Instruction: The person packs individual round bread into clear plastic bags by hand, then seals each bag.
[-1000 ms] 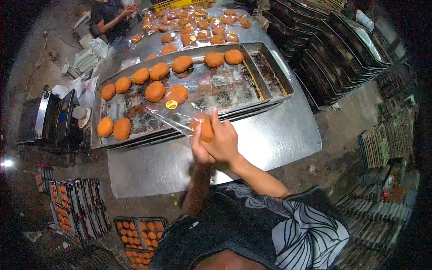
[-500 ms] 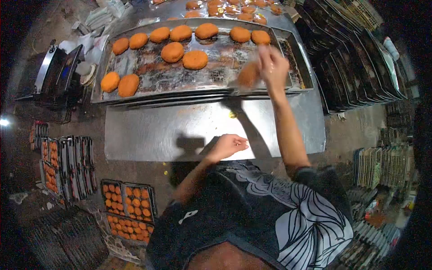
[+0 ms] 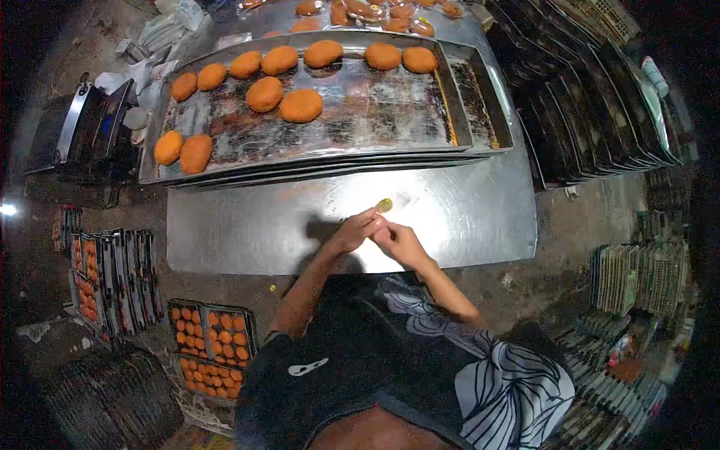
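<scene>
My left hand (image 3: pixel 355 232) is over the near part of the metal table (image 3: pixel 217 232), its fingers pressed together. A small yellow round piece (image 3: pixel 385 205) shows at its fingertips; whether it is held or lies on the table is unclear. My right hand (image 3: pixel 401 244) meets it from the right, fingers curled closed, and what is between them is too small to tell. Beyond both hands, a large metal tray (image 3: pixel 300 159) bears several round orange-brown breads (image 3: pixel 301 106), mostly along its far side, with two (image 3: pixel 196 154) at the near left corner.
Bagged breads (image 3: pixel 365 10) lie at the table's far end. Dark stacked trays (image 3: pixel 577 112) stand on the right. On the floor at lower left are trays of breads (image 3: pixel 212 337) and a tray stack (image 3: pixel 131 277). Crates (image 3: pixel 619 277) stand at lower right.
My right hand has come back from over the tray to my left hand. The blurred brown item beside it is no longer there. The view has shifted slightly.
</scene>
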The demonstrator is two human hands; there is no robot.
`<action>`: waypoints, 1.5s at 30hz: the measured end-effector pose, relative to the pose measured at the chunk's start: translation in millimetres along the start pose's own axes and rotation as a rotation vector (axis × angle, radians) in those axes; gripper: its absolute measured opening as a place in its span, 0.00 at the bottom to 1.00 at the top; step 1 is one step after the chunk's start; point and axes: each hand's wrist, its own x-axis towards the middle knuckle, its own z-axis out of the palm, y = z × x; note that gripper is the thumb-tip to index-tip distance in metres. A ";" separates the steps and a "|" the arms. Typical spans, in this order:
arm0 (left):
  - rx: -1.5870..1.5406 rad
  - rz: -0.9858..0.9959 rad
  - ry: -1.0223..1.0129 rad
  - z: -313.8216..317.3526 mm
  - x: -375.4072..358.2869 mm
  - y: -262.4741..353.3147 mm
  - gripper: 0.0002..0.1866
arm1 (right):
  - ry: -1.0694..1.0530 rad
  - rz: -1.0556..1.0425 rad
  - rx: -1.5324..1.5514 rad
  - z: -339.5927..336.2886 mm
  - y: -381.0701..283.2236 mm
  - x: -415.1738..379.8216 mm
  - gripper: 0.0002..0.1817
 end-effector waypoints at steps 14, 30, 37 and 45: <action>-0.094 -0.204 0.065 -4.2 4.7 -5.4 0.15 | 0.288 0.097 -0.423 4.9 4.9 -11.6 0.15; -0.821 0.514 0.708 -78.6 -18.3 65.9 0.29 | -0.187 -0.020 1.616 67.9 -173.9 93.5 0.21; -0.925 0.361 0.952 -203.4 -79.6 82.6 0.17 | 0.280 -0.698 -0.834 46.1 -163.2 206.7 0.39; -1.189 0.599 1.171 -232.1 -81.7 106.9 0.26 | 0.427 -0.828 -0.541 82.7 -145.9 176.3 0.33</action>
